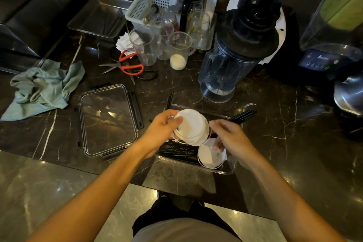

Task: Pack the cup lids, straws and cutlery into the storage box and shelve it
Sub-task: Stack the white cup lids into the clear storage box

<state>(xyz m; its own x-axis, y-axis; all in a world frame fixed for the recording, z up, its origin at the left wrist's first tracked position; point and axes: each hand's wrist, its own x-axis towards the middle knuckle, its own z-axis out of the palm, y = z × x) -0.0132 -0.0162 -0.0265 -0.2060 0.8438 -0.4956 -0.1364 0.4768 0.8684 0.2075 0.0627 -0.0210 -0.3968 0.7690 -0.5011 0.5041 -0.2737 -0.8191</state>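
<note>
- Two hands over the storage box (229, 171), clear plastic, near the counter edge in front of me.
- Left hand (161, 131): fingers curled round a stack of white cup lids (193, 126), held tilted above the box.
- Right hand (229, 139): fingertips down on a second lid stack (209, 155) already in the box; pinching or just steadying, can't tell.
- Black straws (176, 150) lie on the box floor; more straws (243, 116) stick out over the far rim.
- Cutlery: none that I can make out.
- Step, my read: loading lids. Next: seat the held stack beside the other one without crushing straws, then fit the box lid (108, 120), lying just left of the box.
- Surface: dark veined marble counter (284, 133), glossy, dim light. Blender jug (231, 61), red-handled scissors (129, 65), green cloth (43, 86), measuring cups behind.
</note>
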